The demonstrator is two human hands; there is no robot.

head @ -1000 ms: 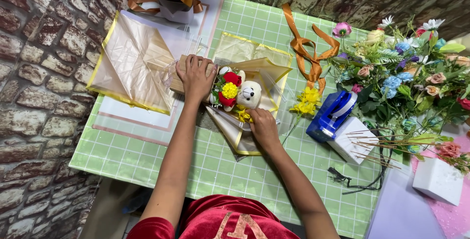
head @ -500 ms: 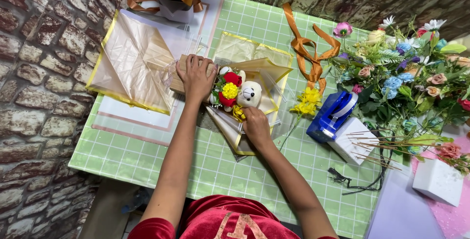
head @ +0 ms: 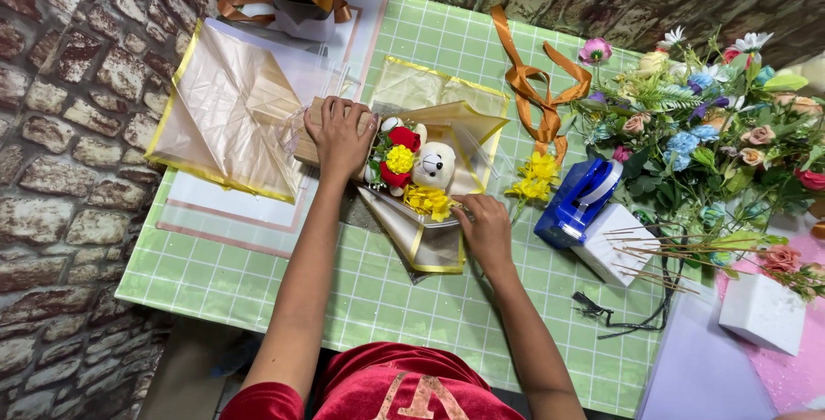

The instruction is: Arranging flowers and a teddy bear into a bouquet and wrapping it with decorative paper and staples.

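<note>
Bouquet [head: 412, 171] in gold-edged wrap, red and yellow flowers, white bear, left hand [head: 339, 132] fingers spread flat, right hand [head: 485, 226] fingers pinching wrap edge, green table [head: 369, 300].

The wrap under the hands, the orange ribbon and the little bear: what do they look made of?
The wrap under the left hand and right hand looks like thin translucent film, beige with a gold edge: the grid shows through. The ribbon looks like satin fabric with a soft sheen. The white bear looks like matte plush, though it could be foam.
</note>
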